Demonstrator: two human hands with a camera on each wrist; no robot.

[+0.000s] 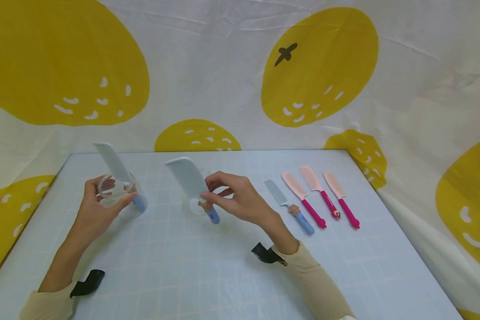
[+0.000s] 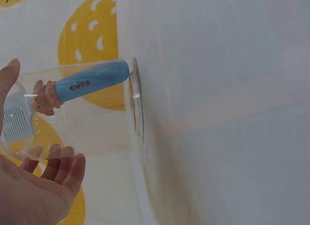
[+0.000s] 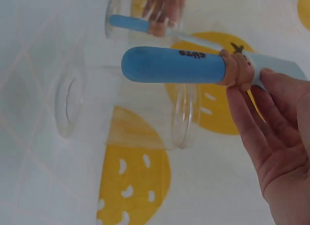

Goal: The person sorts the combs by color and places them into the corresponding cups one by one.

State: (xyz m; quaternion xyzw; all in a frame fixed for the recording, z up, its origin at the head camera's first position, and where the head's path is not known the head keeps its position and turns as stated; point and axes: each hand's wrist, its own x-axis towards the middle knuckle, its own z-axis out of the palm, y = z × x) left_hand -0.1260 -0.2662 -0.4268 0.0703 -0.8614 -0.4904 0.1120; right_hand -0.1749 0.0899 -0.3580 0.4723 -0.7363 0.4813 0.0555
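My left hand (image 1: 98, 211) grips a clear cup (image 2: 97, 137) near its rim, thumb on one side and fingers on the other. Inside that cup leans a pale blue comb (image 1: 113, 162), its teeth end sticking out above the rim and its blue handle (image 2: 92, 80) reaching down to the base. With thumb and fingertips, my right hand (image 1: 240, 198) pinches a second blue comb (image 1: 186, 175) beside the brown bear figure (image 3: 237, 70) on it. This comb is tilted, handle end lowest. A second clear cup (image 3: 145, 128) stands upright just behind it.
To the right of my right hand, another blue comb (image 1: 303, 221) lies on the pale checked table (image 1: 208, 275). Alongside it lie three pink combs (image 1: 313, 213) with magenta handles. A white cloth (image 1: 224, 71) with yellow fruit prints hangs behind the table.
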